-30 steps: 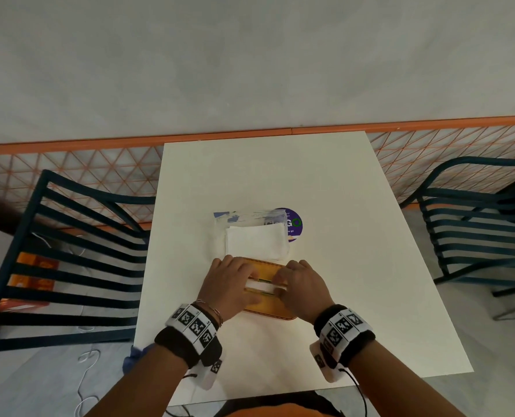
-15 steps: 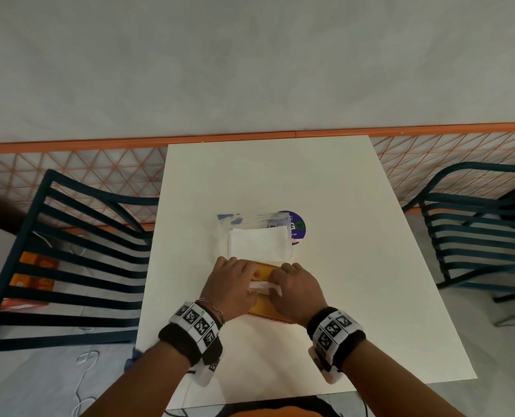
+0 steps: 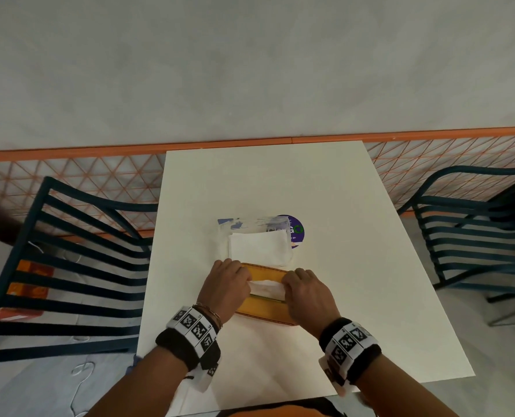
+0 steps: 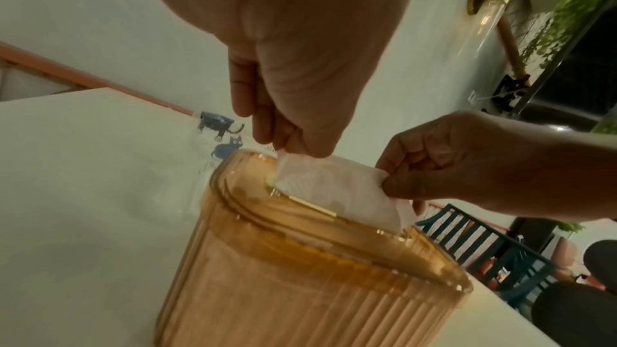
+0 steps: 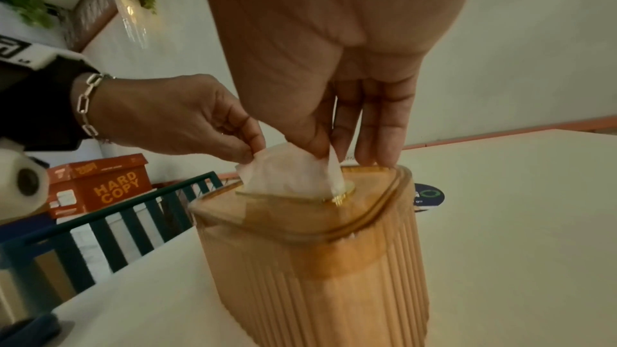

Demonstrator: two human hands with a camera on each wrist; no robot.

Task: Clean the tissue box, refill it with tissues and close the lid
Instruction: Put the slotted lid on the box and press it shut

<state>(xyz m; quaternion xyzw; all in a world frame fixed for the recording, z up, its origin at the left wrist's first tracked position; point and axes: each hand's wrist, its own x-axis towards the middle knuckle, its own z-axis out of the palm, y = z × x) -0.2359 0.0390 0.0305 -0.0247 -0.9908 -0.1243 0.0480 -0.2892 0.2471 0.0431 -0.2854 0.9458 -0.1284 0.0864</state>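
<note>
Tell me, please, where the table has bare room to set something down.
Free: the table right of the tissue box, and the far end by the wall. Crowded: the middle, where the tissue pack and purple sticker lie behind the box.

wall [image 3: 250,70]: plain grey | rail [image 3: 69,152]: orange, w/ net below | table [image 3: 355,266]: white | chairs: dark blue, 1 left [image 3: 69,266], 1 right [image 3: 475,236] | floor [image 3: 24,392]: grey

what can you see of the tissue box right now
The tissue box is amber, see-through plastic with ribbed sides and a smooth lid seated on top. It stands upright on the white table, in front of a tissue pack. A white tissue sticks up through the gold-trimmed slot, pinched by the left hand and right hand.
</note>
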